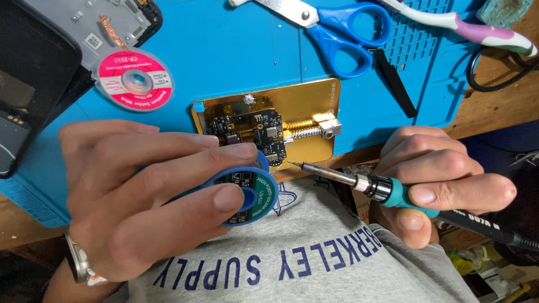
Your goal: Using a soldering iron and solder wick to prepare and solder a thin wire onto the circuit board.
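Left hand (135, 196) fingers pinch a round blue solder-wire spool (247, 196) at the counter's near edge | right hand (438, 179) fingers grip a teal-collared soldering iron (359, 182), tip just beside the small black circuit board (252, 132) | board clamped in gold metal holder (303, 104) on blue silicone mat (236, 50) | blue-handled scissors (342, 28) near far edge

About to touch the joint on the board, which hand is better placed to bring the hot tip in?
The right hand, probably. It holds the soldering iron, whose tip points at the black circuit board clamped in the gold holder. The left hand holds the blue solder spool.
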